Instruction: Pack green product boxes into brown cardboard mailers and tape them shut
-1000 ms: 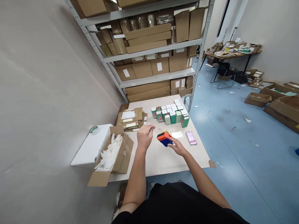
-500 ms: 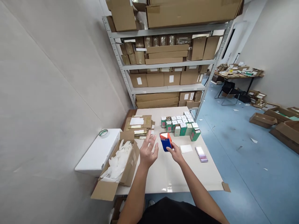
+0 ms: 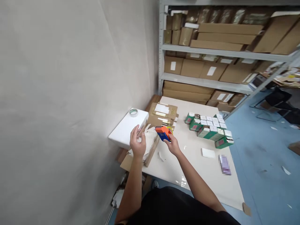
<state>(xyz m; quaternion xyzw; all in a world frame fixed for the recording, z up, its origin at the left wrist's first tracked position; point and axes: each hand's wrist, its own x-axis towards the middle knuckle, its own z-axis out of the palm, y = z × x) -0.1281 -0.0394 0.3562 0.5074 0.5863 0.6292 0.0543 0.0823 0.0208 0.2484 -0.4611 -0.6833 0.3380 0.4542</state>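
Observation:
My right hand (image 3: 173, 145) grips an orange and blue tape dispenser (image 3: 163, 133), with a yellow ring showing at its side. The dispenser is held above the table beside the open carton. My left hand (image 3: 137, 144) is raised with its fingers curved and thumb apart, and nothing shows in it. Beneath it stands the open cardboard carton (image 3: 152, 152) full of white paper scraps (image 3: 150, 137), partly hidden by the hand. A small white scrap (image 3: 161, 156) shows beside the carton; whether it lies on the table or is falling I cannot tell.
A roll of tape (image 3: 133, 112) sits on a white box (image 3: 125, 126) by the wall. Flattened cardboard (image 3: 153, 119) lies behind the carton. Several green and white boxes (image 3: 212, 132), a white pad (image 3: 208, 152) and a blurred purple item (image 3: 225, 164) are on the table (image 3: 187, 162). Shelves (image 3: 206, 82) stand behind.
My view has turned left. My hands have shifted left toward the carton, and the dispenser has tilted in my right hand. A white scrap now shows beside the carton.

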